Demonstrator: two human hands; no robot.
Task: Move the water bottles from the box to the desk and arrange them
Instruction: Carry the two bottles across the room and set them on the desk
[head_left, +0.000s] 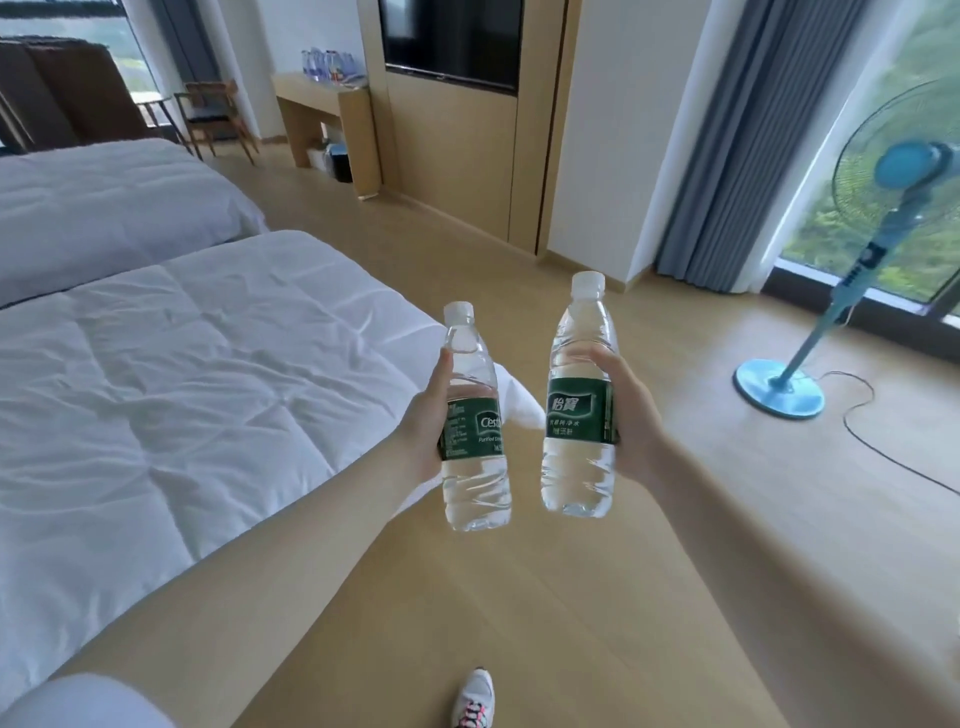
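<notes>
The bed (182, 364) has its corner close on the left of the way ahead, so a leg may knock against it. On the right, the fan (893, 171) has a cable (872, 431) lying loose on the floor, which a foot could catch. The tabletop (311, 85), with other bottles (327, 65) on it, is far ahead. The left hand (423, 421) grips the left bottle (475, 431) and the right hand (631, 410) grips the right bottle (579, 415). Both bottles are upright and near each other, so I think they may bump and slip.

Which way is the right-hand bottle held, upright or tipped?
Upright, leaning slightly: the bottle gripped by the right hand has its white cap on top and base below.
</notes>
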